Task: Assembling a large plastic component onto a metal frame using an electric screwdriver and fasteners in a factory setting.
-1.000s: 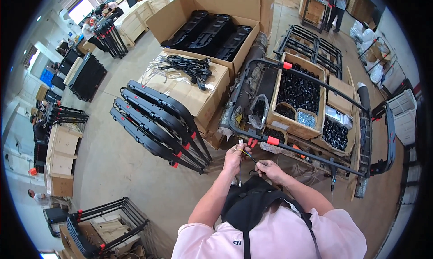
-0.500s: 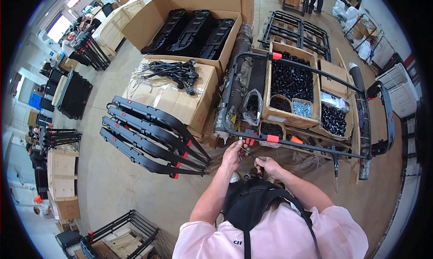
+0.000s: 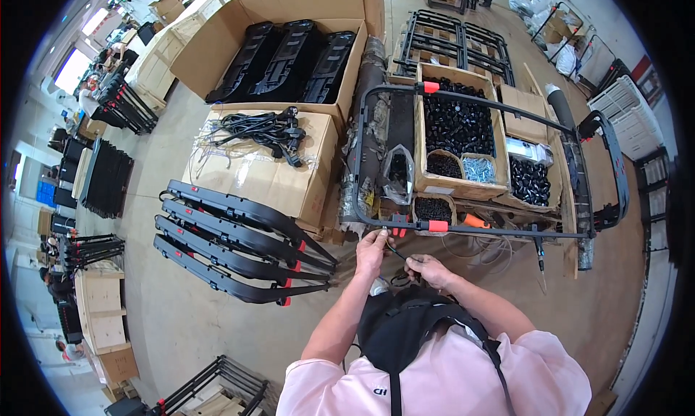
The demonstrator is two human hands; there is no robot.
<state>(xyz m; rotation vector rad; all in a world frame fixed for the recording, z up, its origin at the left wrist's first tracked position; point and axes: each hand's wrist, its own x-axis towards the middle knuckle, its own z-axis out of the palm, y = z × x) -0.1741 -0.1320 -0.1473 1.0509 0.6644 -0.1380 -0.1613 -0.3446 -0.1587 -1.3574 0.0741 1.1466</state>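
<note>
A thin dark cable (image 3: 396,253) runs between my two hands. My left hand (image 3: 371,252) is closed in a pinch on its upper end, right beside the near bar of a black tubular frame (image 3: 492,231) with red clips. Lower and to the right, my right hand (image 3: 432,272) grips the same cable with its fingers closed. A dark loop of cable (image 3: 399,279) hangs just below that hand. The exact tip of the cable is hidden by my left fingers. Near my left hand, small red pieces (image 3: 399,225) sit at the frame bar.
Inside the frame stand a wooden box of black parts (image 3: 463,123), a tub of silver screws (image 3: 479,170) and a tub of black screws (image 3: 434,209). Curved black rails (image 3: 239,249) stand to the left. Bundled cables (image 3: 260,132) lie on a carton (image 3: 311,191). A tool (image 3: 538,251) hangs at right.
The whole view has shifted a little. My left hand's fingers have come up against the near frame bar, and the cable still stretches between both hands.
</note>
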